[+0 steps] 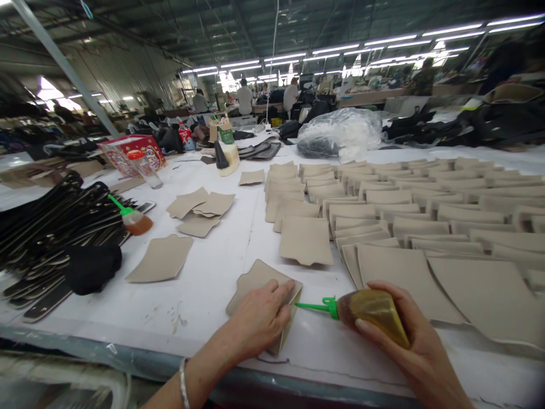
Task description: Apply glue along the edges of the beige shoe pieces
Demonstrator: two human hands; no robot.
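My right hand [415, 341] is wrapped around a squeeze bottle [374, 315] of amber liquid, tipped on its side. Its thin green nozzle points left, the tip at the edge of a beige panel [255, 284]. Over that panel lies my left hand [264, 315], fingers bent across its right part and holding it down near the front of the table; the thumb is mostly hidden. The panel's right edge looks folded or doubled. Just behind it lies another beige panel [306, 240] with a notched front edge. One more single panel [162, 259] rests to the left.
Rows of overlapping beige panels [383, 210] cover the right side. Several loose panels [202, 210] lie left of centre. At far left are black straps [46, 227], a second green-nozzled bottle [136, 220] and a black cloth bundle [93, 267]. Plastic wrapping [344, 130] and people are farther back.
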